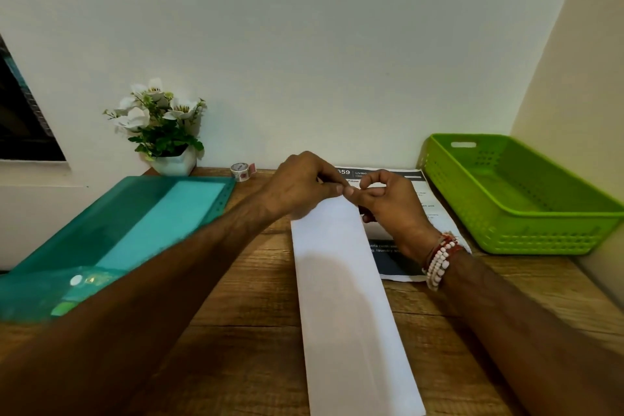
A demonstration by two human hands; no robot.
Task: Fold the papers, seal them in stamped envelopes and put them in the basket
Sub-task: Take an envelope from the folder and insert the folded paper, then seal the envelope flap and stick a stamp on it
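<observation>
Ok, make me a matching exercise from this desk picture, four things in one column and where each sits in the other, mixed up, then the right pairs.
Things:
1. basket
2. folder
3. flower pot
4. tape roll

Places:
A. far left of the desk, lying flat
B. at the wall, just right of the flower pot
C. far right, in the corner
D. at the wall, behind the folder

Pairs: 1-C, 2-A, 3-D, 4-B
</observation>
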